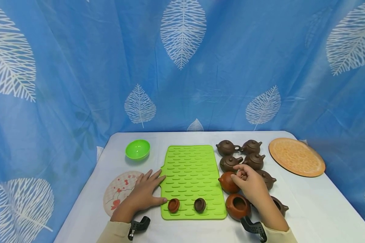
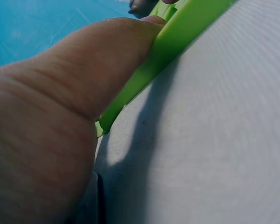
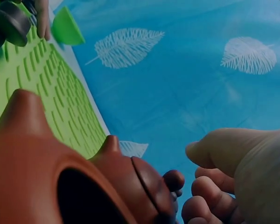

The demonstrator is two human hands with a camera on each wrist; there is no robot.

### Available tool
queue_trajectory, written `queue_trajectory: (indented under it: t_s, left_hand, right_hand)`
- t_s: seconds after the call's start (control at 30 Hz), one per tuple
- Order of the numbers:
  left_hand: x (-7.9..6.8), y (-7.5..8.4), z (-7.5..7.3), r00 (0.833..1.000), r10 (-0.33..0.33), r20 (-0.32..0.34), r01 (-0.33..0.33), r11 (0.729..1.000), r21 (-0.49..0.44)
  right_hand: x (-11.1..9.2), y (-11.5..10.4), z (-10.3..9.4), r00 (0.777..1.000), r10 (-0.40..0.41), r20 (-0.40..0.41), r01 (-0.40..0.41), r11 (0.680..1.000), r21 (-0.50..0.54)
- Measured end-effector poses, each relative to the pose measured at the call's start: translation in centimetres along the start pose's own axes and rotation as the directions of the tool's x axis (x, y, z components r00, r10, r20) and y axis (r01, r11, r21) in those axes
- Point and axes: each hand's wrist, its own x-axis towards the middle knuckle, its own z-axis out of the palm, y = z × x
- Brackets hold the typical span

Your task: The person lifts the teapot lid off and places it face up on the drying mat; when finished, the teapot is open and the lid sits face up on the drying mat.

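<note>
My right hand point(image 1: 248, 182) hovers beside the red-brown lidded teapot point(image 1: 227, 183), fingers loosely curled. In the right wrist view a gap separates its thumb and fingers from the lid's knob point(image 3: 173, 179). A second red-brown teapot point(image 1: 233, 212) stands nearer, its mouth uncovered. Spread flat, my left hand point(image 1: 144, 191) rests at the left edge of the green mat point(image 1: 190, 175), with its thumb on the mat. Near the mat's front edge lie a small red-brown lid point(image 1: 173, 205) and a dark brown lid point(image 1: 199, 205). Neither hand holds anything visible.
Several dark brown teapots point(image 1: 226, 147) stand at the right, partly behind my right hand. One dark teapot point(image 1: 282, 206) by my right forearm has an open mouth. A green bowl point(image 1: 138, 150), a patterned round mat point(image 1: 118, 189) and an orange round mat point(image 1: 296, 157) are also on the table.
</note>
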Motion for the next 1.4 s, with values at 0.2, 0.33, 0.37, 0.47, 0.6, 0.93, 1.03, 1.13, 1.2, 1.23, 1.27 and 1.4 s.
queue_trajectory:
  t_s: [0.2,0.33,0.37,0.47,0.6,0.93,1.03,1.13,1.2,1.23,1.27,1.4]
  left_hand:
    - [-0.07,0.21,-0.01,1.000,0.003,-0.007,-0.003,1.000,0.004]
    - [-0.03,0.38,-0.12,1.000,0.005,-0.001,-0.005,1.000,-0.012]
    - [0.00,0.36,-0.11,1.000,0.004,0.001,-0.004,1.000,-0.010]
    - [0.03,0.24,-0.06,1.000,0.005,0.000,-0.005,1.000,-0.003]
    - [0.02,0.10,-0.04,1.000,0.005,0.000,-0.005,1.000,0.006]
    - [-0.15,0.23,-0.13,1.000,-0.004,0.016,0.004,1.000,0.000]
    - [-0.11,0.18,-0.11,1.000,0.006,0.002,-0.006,1.000,0.009]
    - [-0.07,0.12,-0.09,1.000,0.009,-0.004,-0.009,1.000,0.013]
    - [-0.07,0.09,-0.09,1.000,0.011,-0.006,-0.011,1.000,0.010]
    - [-0.08,0.08,-0.10,1.000,0.010,-0.005,-0.010,1.000,0.011]
    - [-0.09,0.09,-0.12,1.000,0.009,-0.005,-0.009,1.000,0.009]
    - [-0.11,0.11,-0.15,1.000,0.005,0.003,-0.005,1.000,0.010]
  right_hand:
    - [0.09,0.43,0.33,1.000,-0.003,0.025,0.003,1.000,-0.030]
    - [0.09,0.52,0.37,1.000,0.003,0.026,-0.002,0.999,-0.052]
    - [0.09,0.53,0.40,1.000,0.007,0.025,-0.006,0.998,-0.057]
    - [0.07,0.47,0.51,1.000,0.014,0.023,-0.013,0.997,-0.070]
    - [0.03,0.40,0.65,1.000,0.019,0.014,-0.018,0.996,-0.083]
    - [-0.36,0.43,0.80,0.999,0.037,0.011,-0.036,0.993,-0.114]
    - [-0.37,0.42,0.86,0.999,0.035,0.003,-0.035,0.993,-0.116]
    - [-0.34,0.39,0.87,1.000,0.029,-0.005,-0.029,0.992,-0.119]
    - [-0.32,0.37,0.86,1.000,0.024,-0.009,-0.024,0.993,-0.118]
    - [-0.30,0.37,0.85,1.000,0.020,-0.009,-0.021,0.993,-0.117]
    - [-0.30,0.36,0.83,1.000,0.017,-0.010,-0.018,0.993,-0.117]
    - [-0.41,0.44,0.68,1.000,0.013,-0.010,-0.014,0.991,-0.130]
